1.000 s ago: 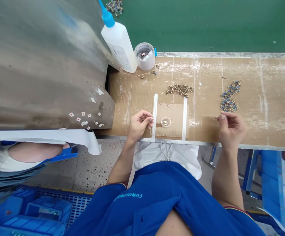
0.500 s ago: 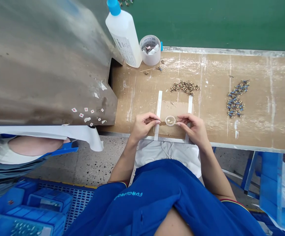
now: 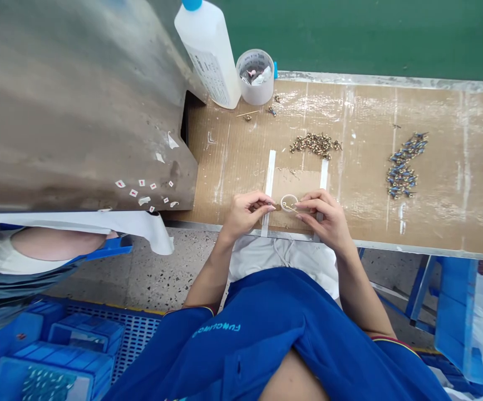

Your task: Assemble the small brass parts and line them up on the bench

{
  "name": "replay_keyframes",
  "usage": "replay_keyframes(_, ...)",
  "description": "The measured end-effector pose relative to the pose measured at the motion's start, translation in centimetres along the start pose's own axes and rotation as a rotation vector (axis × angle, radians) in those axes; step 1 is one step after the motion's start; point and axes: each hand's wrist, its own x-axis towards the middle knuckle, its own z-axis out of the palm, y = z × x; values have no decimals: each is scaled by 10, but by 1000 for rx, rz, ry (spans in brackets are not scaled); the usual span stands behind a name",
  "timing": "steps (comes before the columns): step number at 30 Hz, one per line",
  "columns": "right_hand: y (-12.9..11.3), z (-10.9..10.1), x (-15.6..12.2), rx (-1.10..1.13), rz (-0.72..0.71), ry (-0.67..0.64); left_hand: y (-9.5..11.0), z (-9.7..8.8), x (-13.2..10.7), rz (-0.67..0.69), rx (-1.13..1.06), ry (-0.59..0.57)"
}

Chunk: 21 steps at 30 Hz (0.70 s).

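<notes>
My left hand (image 3: 250, 215) is closed in a pinch at the left white tape strip, with a tiny brass-coloured metal piece (image 3: 277, 207) at its fingertips. Opposite it, my right hand (image 3: 325, 218) pinches a thin pale stick (image 3: 293, 209), toothpick-like, whose tip reaches the small round clear dish (image 3: 289, 196) between the hands. Something small and gold-coloured shows in the dish, too small to name. Under both hands lies a cardboard square (image 3: 304, 181) taped at its sides. Just beyond it is a pile of small brass-coloured metal parts (image 3: 315, 145).
Blue-and-brass small parts (image 3: 404, 167) lie in a heap at the right. A white bottle (image 3: 210, 55) and a tape-roll cup (image 3: 257, 92) with scraps stand at the back left. A metal housing (image 3: 99, 111) borders the left side. Part of another person (image 3: 58, 245) shows beyond it.
The right fingers have shifted slightly left, closer over the dish with the stick. My left hand has edged right toward the dish. The whole view has tilted a little.
</notes>
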Motion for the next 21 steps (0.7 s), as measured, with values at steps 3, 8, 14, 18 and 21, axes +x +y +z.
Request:
replay_keyframes(3,1,0,-1,-23,-32,-7,2,-1,1,55,46,-23)
replay_keyframes(8,5,5,8,-45,-56,30,6,-2,-2,155,57,-153)
replay_keyframes(14,2,8,26,-161,-142,-11,4,-5,-5,188,58,-216)
replay_keyframes(18,-2,0,30,-258,-146,-5,3,-4,-7,100,46,-196)
replay_keyframes(21,-1,-2,28,-210,-132,-25,4,-4,-8,17,7,-189)
